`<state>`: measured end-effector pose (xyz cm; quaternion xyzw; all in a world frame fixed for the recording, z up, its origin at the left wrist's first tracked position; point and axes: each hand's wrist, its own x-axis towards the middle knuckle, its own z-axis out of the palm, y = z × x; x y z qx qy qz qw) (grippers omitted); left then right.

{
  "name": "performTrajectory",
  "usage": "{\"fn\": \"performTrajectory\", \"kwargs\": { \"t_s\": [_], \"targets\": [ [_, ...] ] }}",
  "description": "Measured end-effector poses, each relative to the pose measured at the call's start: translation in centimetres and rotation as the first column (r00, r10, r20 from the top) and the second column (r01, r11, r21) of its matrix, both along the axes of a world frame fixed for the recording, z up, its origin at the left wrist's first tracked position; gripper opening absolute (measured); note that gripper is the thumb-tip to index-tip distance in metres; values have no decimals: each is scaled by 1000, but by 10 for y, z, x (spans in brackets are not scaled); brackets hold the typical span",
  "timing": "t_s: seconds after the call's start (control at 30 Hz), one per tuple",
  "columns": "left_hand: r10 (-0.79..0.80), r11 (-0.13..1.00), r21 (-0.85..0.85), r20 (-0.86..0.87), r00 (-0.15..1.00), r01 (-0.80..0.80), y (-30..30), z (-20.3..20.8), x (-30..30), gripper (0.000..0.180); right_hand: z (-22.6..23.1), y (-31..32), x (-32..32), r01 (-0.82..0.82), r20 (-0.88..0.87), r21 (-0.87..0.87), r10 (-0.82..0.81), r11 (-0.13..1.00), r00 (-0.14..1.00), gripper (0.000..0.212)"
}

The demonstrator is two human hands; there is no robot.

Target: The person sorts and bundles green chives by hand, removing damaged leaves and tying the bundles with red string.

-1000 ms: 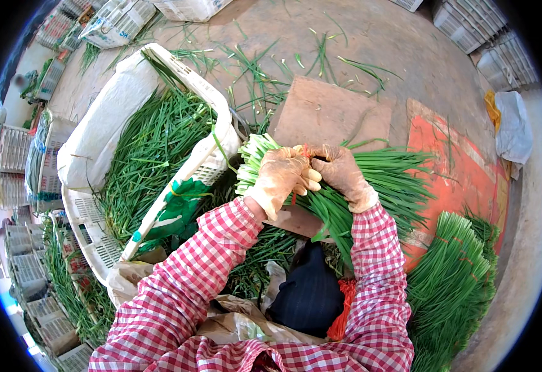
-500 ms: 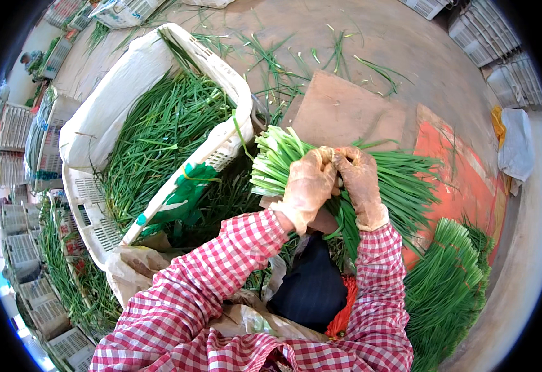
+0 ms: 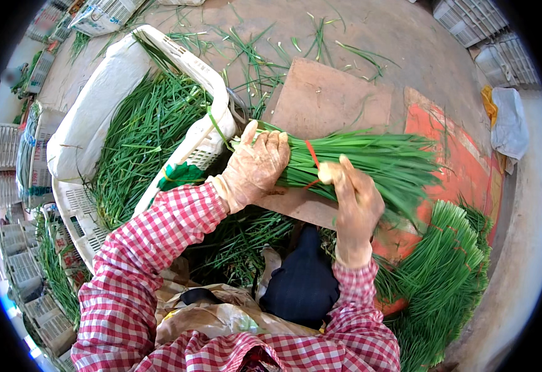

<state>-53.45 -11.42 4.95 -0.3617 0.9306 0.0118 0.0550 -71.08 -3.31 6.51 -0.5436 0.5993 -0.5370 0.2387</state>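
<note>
A bunch of garlic chives (image 3: 376, 156) lies across a flat brown board (image 3: 333, 96), its leaf tips pointing right. My gloved left hand (image 3: 255, 164) wraps round the cut-end side of the bunch and hides most of the pale stems. Around the middle of the bunch runs a thin red tie (image 3: 312, 154). My gloved right hand (image 3: 356, 201), slightly smeared by motion, pinches the near end of that tie at the bunch's near side. Several tied bunches of chives (image 3: 438, 279) are piled at the right, nearest my right forearm.
A white plastic crate (image 3: 224, 102) full of loose chives (image 3: 153, 124) stands at the left. Orange sheeting (image 3: 426, 127) covers ground at the right. Scattered leaves (image 3: 252, 56) litter the floor beyond the board. Stacked crates (image 3: 469, 22) stand at the far right, others along the left.
My left hand has shifted left onto the stem ends, and my right hand has come down toward me. The red tie now shows round the bunch, which lies lower and flatter.
</note>
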Motion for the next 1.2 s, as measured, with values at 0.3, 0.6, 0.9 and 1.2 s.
{"fn": "performTrajectory", "kwargs": {
  "t_s": [0.3,0.6,0.9,1.2],
  "targets": [
    [257,966,-59,148,955,-251,43,17,-15,109,-12,12,6,52,-24,-82,-54,995,998,13],
    [26,999,-12,-421,907,-34,58,-25,-27,63,-15,16,24,90,-179,-119,-111,989,978,7],
    [208,972,-13,-410,888,-234,26,-29,-43,54,-12,-42,16,19,-399,-308,-147,951,905,14],
    [508,818,460,-297,809,-345,-51,-19,-46,57,-33,32,2,-461,353,214,372,861,859,31]
  ]
}}
